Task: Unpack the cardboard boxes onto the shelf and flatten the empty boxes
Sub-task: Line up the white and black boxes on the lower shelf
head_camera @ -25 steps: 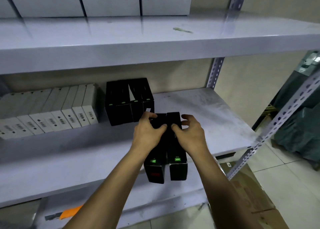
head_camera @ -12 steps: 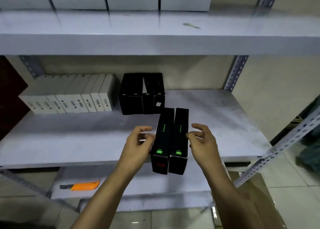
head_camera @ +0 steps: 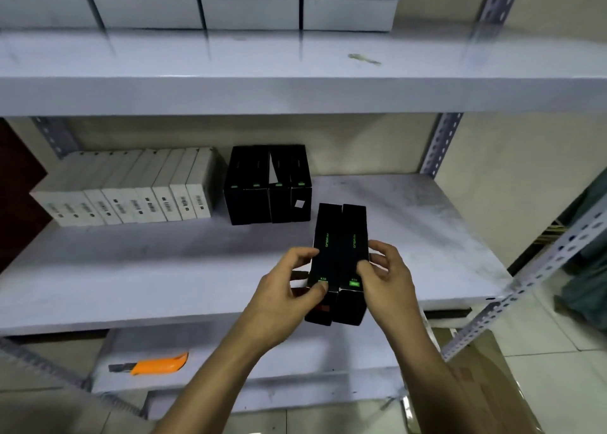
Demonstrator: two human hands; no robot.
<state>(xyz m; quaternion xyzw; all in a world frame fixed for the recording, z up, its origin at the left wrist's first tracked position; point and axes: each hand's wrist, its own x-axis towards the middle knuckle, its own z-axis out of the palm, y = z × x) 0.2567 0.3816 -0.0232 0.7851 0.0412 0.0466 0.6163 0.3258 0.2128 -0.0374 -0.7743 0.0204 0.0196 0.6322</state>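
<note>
Two slim black product boxes (head_camera: 340, 253) with green labels lie side by side over the front edge of the middle shelf (head_camera: 131, 279). My left hand (head_camera: 289, 292) grips the left box, thumb on its label end and fingers along its side. My right hand (head_camera: 384, 276) grips the right box the same way from the right. Farther back on the same shelf stands a group of several black boxes (head_camera: 267, 184), and left of it a row of several white boxes (head_camera: 131, 190). A brown cardboard box (head_camera: 486, 384) shows at the bottom right on the floor.
An orange utility knife (head_camera: 154, 364) lies on the lower shelf. White cartons (head_camera: 249, 3) fill the top shelf. A perforated metal upright (head_camera: 532, 286) slants at the right, with dark bags (head_camera: 588, 269) beyond it. The right half of the middle shelf is bare.
Both hands have closed in on the two black boxes from either side. The pair has slid a little farther back onto the shelf, toward the standing black boxes.
</note>
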